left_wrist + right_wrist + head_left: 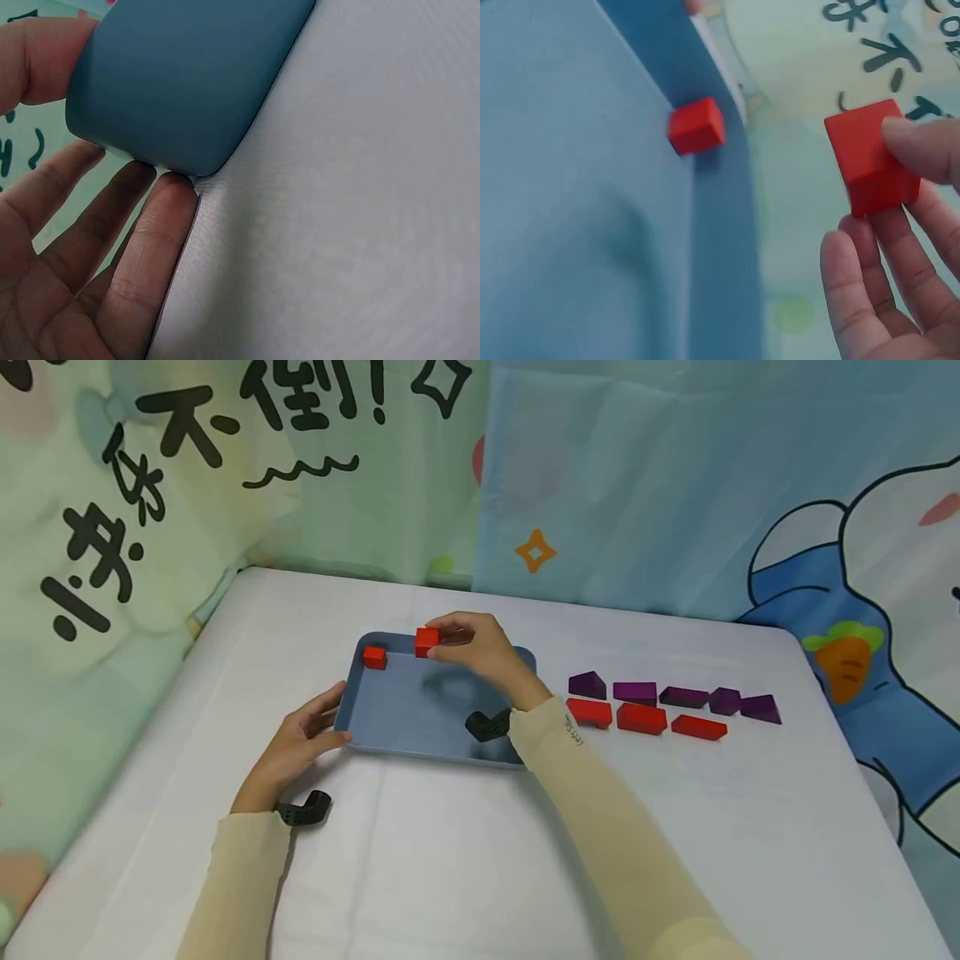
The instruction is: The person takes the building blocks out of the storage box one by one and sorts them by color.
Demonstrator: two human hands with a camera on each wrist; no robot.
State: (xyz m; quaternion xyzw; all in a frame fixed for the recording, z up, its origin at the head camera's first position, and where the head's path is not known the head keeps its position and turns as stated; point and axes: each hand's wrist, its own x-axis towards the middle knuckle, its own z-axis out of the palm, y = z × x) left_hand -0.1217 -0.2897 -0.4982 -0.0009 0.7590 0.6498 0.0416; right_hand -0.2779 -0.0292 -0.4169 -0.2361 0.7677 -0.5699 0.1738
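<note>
A blue-grey tray lies on the white table. My left hand holds its near left corner, the thumb at the rim and the fingers against the outer wall. In the left wrist view the thumb tip is hidden behind the tray's wall. Over the tray's far side, my right hand pinches a red block between thumb and fingers. The right wrist view shows this red block raised clear of the rim. A smaller-looking red block sits inside the tray's far left corner.
Right of the tray, several purple blocks of differing shapes form a row. In front of them lie three red blocks. Printed cloth hangings stand behind the table. Each wrist bears a black strap piece.
</note>
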